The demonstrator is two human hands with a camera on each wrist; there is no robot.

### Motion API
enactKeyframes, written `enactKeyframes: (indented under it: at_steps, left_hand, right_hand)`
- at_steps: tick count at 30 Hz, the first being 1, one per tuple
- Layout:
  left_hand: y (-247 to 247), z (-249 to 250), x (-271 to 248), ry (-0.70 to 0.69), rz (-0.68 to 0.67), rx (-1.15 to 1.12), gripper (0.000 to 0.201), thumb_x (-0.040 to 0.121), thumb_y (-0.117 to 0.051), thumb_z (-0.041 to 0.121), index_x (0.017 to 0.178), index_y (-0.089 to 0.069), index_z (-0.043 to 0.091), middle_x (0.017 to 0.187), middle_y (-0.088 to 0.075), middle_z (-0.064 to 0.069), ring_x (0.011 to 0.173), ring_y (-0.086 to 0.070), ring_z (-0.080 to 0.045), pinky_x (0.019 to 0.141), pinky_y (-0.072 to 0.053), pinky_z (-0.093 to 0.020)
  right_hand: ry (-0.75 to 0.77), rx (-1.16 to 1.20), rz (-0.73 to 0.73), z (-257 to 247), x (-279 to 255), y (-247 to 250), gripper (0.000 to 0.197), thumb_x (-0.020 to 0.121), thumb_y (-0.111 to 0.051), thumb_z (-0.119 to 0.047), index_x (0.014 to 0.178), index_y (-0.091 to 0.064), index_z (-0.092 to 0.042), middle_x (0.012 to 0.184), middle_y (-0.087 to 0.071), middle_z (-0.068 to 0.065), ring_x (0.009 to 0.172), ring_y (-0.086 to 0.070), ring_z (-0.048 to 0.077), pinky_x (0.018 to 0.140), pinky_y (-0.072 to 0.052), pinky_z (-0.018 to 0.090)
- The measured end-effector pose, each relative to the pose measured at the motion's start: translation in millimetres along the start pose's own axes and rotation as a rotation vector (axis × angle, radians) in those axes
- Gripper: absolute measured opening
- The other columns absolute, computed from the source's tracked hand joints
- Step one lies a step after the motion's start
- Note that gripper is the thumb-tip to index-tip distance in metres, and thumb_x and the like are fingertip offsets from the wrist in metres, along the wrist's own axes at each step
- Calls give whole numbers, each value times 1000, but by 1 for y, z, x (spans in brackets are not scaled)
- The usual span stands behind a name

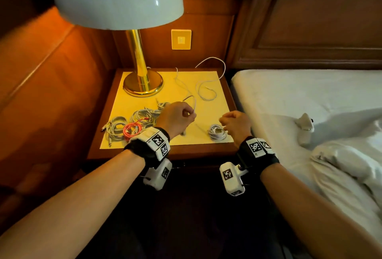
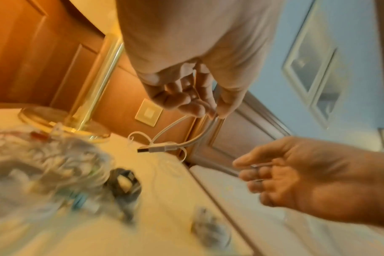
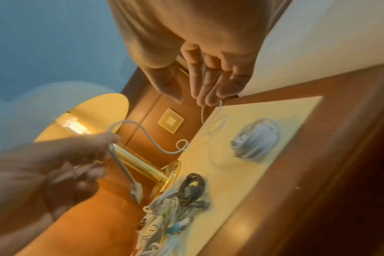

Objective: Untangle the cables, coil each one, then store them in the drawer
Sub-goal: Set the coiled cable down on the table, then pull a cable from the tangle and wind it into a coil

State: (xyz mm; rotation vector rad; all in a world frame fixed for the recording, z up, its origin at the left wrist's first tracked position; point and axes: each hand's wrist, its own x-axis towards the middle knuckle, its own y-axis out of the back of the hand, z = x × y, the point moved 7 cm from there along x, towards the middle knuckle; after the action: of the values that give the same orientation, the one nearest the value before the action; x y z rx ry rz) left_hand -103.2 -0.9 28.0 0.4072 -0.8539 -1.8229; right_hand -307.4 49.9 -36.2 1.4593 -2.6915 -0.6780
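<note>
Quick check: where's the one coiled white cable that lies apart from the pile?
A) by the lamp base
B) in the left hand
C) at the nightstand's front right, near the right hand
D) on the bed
C: the lone coil lies on the nightstand at its front right corner, just beside the right hand, away from the pile.

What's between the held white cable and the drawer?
Cannot say: no drawer shows in any view. The left hand pinches the white cable, whose slack loops across the nightstand top beside the lamp base; the right hand also pinches a thin cable.
</note>
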Motion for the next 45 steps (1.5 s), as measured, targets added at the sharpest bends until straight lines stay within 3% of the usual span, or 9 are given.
enactKeyframes:
  at_steps: [5, 9, 13, 17, 20, 29, 33, 36, 45]
  left_hand:
    - [65, 50, -10, -106, 71, -103, 9, 91, -64, 25, 87, -63, 17, 79, -60, 11, 68, -53, -5, 61, -38, -12]
    - [116, 80, -26, -146, -7, -264, 8, 95, -59, 22, 90, -62, 17, 71, -62, 4, 61, -58, -8, 58, -45, -18]
    - [163, 100, -46, -191, -34, -387, 13, 97, -55, 20, 95, -62, 11, 65, -57, 1, 59, -55, -12, 59, -47, -23]
    - [197, 100, -65, -194, 14, -563, 17, 100, -47, 19, 95, -60, 8, 59, -48, 1, 54, -45, -13, 52, -41, -18]
    - [219, 90, -75, -172, 97, -656, 21, 101, -44, 19, 95, -59, 7, 55, -40, 3, 49, -37, -11, 46, -34, -18]
    - [269, 40, -86, -38, 469, -990, 30, 102, -39, 22, 83, -60, 14, 45, -27, 10, 37, -22, -5, 48, -24, -22]
    - [270, 13, -78, 56, 512, -1198, 28, 100, -42, 27, 82, -60, 16, 44, -27, 10, 35, -22, -5, 47, -22, -19]
    - [256, -5, -71, 142, 496, -1360, 26, 99, -42, 24, 82, -60, 17, 46, -28, 9, 38, -23, -6, 49, -23, -19]
    - [199, -22, -52, 301, 479, -1457, 22, 100, -40, 20, 82, -52, 20, 48, -31, 9, 40, -27, -6, 51, -23, -20]
  right_hand:
    - [207, 43, -275, -79, -22, -32, 58, 81, -71, -8, 129, -43, -25, 80, -63, 13, 66, -61, 24, 61, -48, 33]
    - [334, -3, -380, -130, -33, -58, 67, 85, -69, -11, 139, -35, -32, 83, -64, 10, 65, -60, 22, 54, -44, 26]
    - [343, -18, -517, -155, -49, -92, 43, 90, -64, -12, 122, -45, -33, 85, -65, 13, 62, -57, 22, 51, -38, 23]
    - [337, -177, -567, -146, -51, -128, 4, 91, -61, -11, 88, -63, -14, 74, -61, 6, 44, -53, 8, 39, -36, 17]
    - [296, -251, -492, -134, -46, -134, 24, 90, -59, -7, 68, -58, -14, 65, -57, 3, 45, -52, 5, 37, -37, 16]
    - [297, -259, -135, -155, 7, -57, 26, 95, -48, -15, 71, -56, -11, 66, -60, 15, 48, -50, 24, 44, -40, 26]
    - [354, -432, 82, -175, 17, 0, 26, 94, -54, -29, 88, -66, -6, 87, -67, 17, 81, -62, 33, 68, -48, 35]
    - [315, -498, 101, -179, 16, 32, 19, 93, -57, -28, 91, -65, -12, 93, -64, 12, 90, -59, 30, 73, -43, 32]
    - [570, -539, 67, -233, -38, 76, 27, 95, -58, -32, 81, -68, -12, 72, -64, 4, 67, -60, 17, 62, -51, 29]
